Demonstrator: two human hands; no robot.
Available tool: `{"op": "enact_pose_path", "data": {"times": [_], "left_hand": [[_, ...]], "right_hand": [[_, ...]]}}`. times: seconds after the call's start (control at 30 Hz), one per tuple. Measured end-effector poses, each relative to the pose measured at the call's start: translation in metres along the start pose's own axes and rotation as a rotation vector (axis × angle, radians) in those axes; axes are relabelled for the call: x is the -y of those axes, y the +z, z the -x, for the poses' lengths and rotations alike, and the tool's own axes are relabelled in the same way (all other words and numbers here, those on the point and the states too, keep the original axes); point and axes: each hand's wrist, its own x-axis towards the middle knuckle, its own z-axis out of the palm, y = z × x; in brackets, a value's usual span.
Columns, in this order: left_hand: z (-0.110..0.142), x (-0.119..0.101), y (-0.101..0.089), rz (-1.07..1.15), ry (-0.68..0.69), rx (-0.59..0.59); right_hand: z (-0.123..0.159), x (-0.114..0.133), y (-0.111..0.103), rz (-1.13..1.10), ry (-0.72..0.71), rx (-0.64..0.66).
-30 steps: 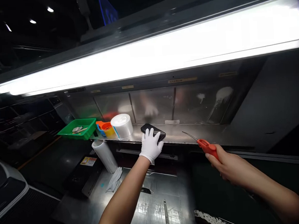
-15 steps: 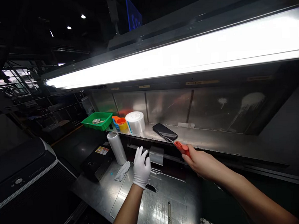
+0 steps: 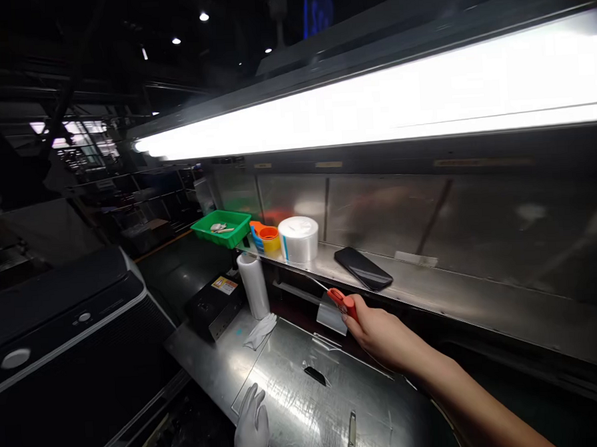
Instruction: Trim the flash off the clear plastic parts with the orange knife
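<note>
"Right hand?"
"Clenched round the red-handled tool — the smartphone lies just beyond those fingers on the shelf, untouched."
"Gloved left hand?"
"Released — fingers extended, nothing visible in them, worktop alongside."

Right hand grips red-handled tool, likely metal-tipped.

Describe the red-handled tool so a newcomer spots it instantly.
Start at the long bright lamp and drop to the metal shelf beneath it. In front of the shelf's edge, the bare right hand grips the tool. Its red handle and thin metal shaft set it apart from the flat black phone-like slab and white roll.
</note>
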Motion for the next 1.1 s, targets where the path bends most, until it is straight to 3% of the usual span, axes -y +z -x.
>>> {"op": "enact_pose_path", "data": {"times": [0.07,0.13,0.27,0.4,0.53,0.63,0.77,0.87,1.0,1.1], "left_hand": [[0.01,0.013,-0.012,0.03,-0.062,-0.05],[0.015,0.017,-0.025,0.062,-0.14,-0.118],[0.009,0.021,-0.045,0.163,-0.264,-0.222],[-0.002,0.034,-0.057,0.259,-0.329,-0.305],[-0.019,0.052,-0.061,0.301,-0.401,-0.327],[-0.04,0.066,-0.062,0.309,-0.426,-0.337],[-0.087,0.076,-0.074,0.387,-0.485,-0.411],[-0.145,0.073,-0.096,0.47,-0.488,-0.541],[-0.238,0.067,-0.127,0.542,-0.363,-0.681],[-0.297,0.067,-0.141,0.574,-0.297,-0.752]], "right_hand": [[-0.012,0.017,0.014,-0.005,-0.052,0.027],[-0.026,0.037,0.042,-0.002,-0.111,0.089],[-0.046,0.07,0.135,0.033,-0.223,0.282],[-0.056,0.08,0.231,0.013,-0.182,0.46],[-0.066,0.077,0.285,-0.017,-0.133,0.536],[-0.078,0.076,0.303,0.008,-0.092,0.535],[-0.109,0.091,0.304,0.026,-0.051,0.523],[-0.144,0.119,0.291,0.05,-0.069,0.452],[-0.194,0.172,0.272,0.03,-0.094,0.392],[-0.224,0.206,0.27,0.041,-0.134,0.386]]}}
